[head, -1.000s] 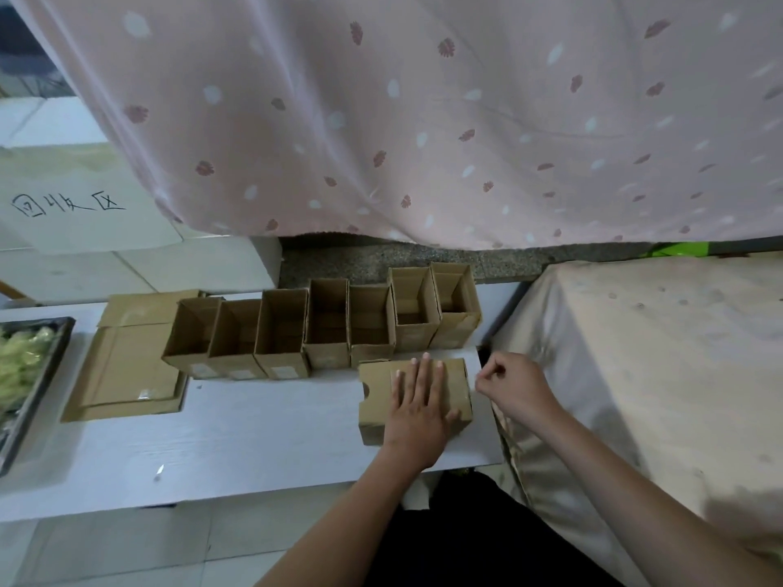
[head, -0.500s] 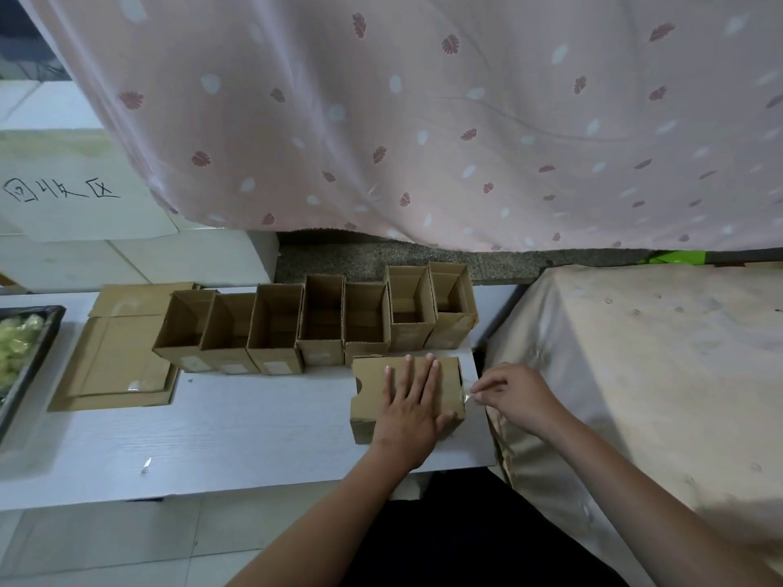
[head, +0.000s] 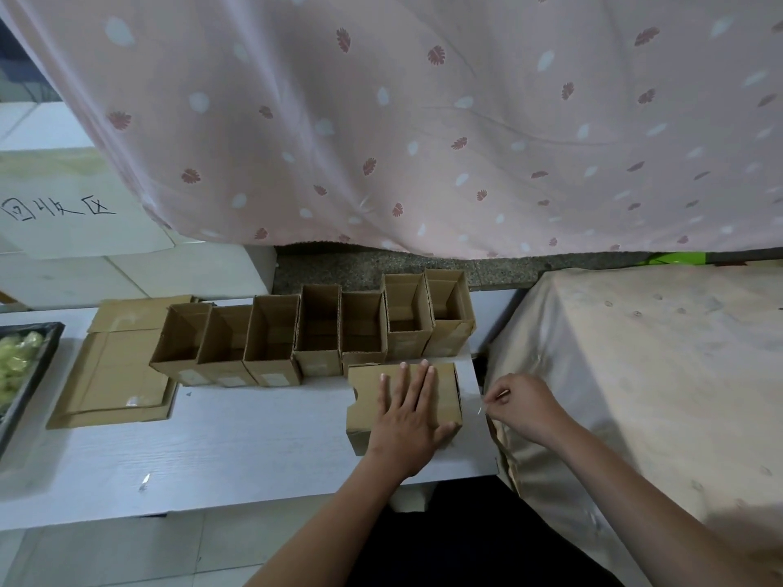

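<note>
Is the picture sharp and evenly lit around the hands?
Head view: soft light, no glare; left hand and brown cardboard box sharp; wide lens fans the open cardboard boxes; thin pale sliver in the right hand's grip too small to identify.

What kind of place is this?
Probably a makeshift packing station: a row of open brown cardboard boxes on a white table, flattened brown cardboard sheets beside them.

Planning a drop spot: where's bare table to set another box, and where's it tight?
Free: white tabletop between the flat brown cardboard sheets, the row of open brown cardboard boxes and the closed brown cardboard box under the left hand. Crowded: back row, and right end, where the right hand pinches a thin pale strip.
</note>
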Motion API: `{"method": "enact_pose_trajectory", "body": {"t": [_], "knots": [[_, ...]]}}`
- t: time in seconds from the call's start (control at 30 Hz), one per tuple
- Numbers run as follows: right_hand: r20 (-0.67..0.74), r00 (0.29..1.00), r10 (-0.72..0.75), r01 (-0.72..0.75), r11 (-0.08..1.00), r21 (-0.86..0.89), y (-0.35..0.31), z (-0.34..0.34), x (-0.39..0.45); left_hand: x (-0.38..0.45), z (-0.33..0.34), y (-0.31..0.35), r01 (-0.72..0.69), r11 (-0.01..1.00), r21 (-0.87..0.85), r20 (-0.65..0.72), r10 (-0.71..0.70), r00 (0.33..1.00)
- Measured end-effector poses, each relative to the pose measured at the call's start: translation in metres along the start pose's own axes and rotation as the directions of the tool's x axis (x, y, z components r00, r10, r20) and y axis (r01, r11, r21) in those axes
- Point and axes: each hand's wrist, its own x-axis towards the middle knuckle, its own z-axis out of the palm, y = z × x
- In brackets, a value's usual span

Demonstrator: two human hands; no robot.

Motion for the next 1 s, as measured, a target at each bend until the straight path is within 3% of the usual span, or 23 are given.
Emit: {"method": "enact_pose_trajectory", "body": {"t": [0.27, 0.47, 0.57, 0.63, 0.7, 0.87, 1.0], "knots": [[-0.047, 0.999, -0.011, 0.009, 0.999, -0.053, 0.002, 0.004, -0.002, 0.001, -0.001, 0.0, -0.011, 0.999, 0.034, 0.028, 0.01, 1.0], [-0.113, 0.991, -0.07, 0.077, 0.995, 0.061, -0.007, 0.004, 0.0, 0.0, -0.005, -0.002, -0.015, 0.997, 0.069, 0.006, 0.015, 1.0], [-0.032, 0.993, -0.113, 0.116, 0.985, 0.128, -0.015, 0.004, -0.002, 0.004, -0.014, -0.003, -0.037, 0.996, 0.077, 0.023, 0.035, 0.999], [-0.025, 0.99, -0.141, 0.143, 0.986, 0.085, -0.022, 0.001, -0.003, 0.006, -0.021, -0.004, -0.035, 0.997, 0.065, 0.026, 0.034, 0.999], [-0.045, 0.984, -0.174, 0.177, 0.98, 0.085, -0.032, -0.004, -0.006, 0.008, -0.03, -0.005, -0.023, 1.0, 0.02, -0.015, 0.023, 1.0], [-0.05, 0.969, -0.243, 0.247, 0.927, 0.282, -0.054, -0.024, -0.012, 0.01, -0.051, -0.015, 0.017, 0.99, -0.14, -0.18, -0.042, 0.983], [-0.04, 0.958, -0.282, 0.28, 0.903, 0.325, -0.059, -0.035, -0.011, 0.008, -0.046, -0.023, 0.045, 0.94, -0.337, -0.155, -0.103, 0.983]]}}
